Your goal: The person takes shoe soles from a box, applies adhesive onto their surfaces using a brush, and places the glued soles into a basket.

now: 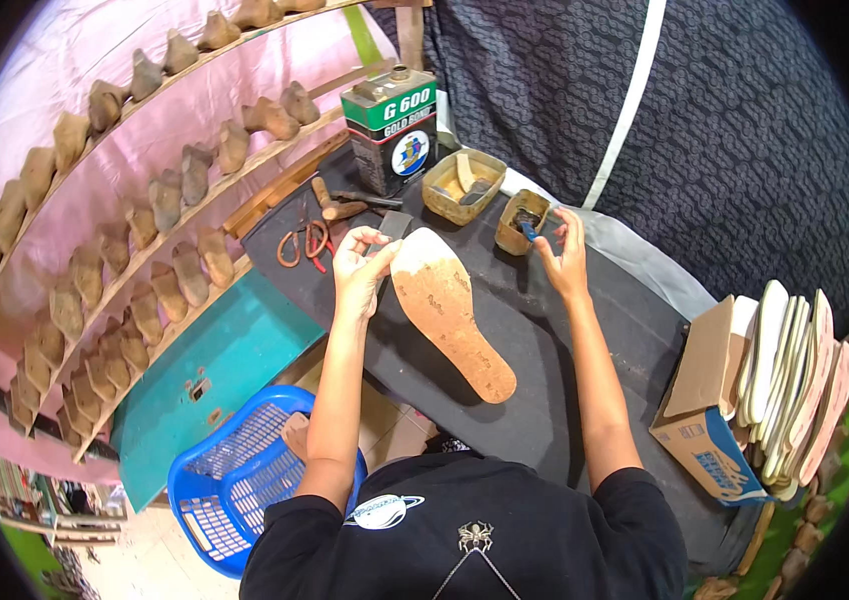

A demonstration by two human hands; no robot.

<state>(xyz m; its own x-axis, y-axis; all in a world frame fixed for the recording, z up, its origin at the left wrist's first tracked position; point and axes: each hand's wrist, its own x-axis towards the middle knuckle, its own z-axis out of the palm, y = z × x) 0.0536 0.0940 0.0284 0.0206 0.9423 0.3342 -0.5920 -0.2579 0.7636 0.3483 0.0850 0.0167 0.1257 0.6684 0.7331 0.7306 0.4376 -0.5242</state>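
Observation:
A brown, speckled shoe insole (457,322) with a whitish toe end hangs over the dark table, and my left hand (353,268) pinches it by the toe edge. My right hand (567,258) holds a blue-handled brush (529,230). The brush's lower end dips into a small tan container (507,238) with dark contents, so its tip is hidden. Close behind stands a larger tan tub (437,205) with a light-coloured spreader-like piece inside.
A green and black metal can (385,150) stands at the back. Scissors (297,246) and a hammer (333,208) lie left of it. An open carton (703,375) of insoles is on the right. Shelves of wooden shoe lasts (167,200) and a blue basket chair (235,505) fill the left.

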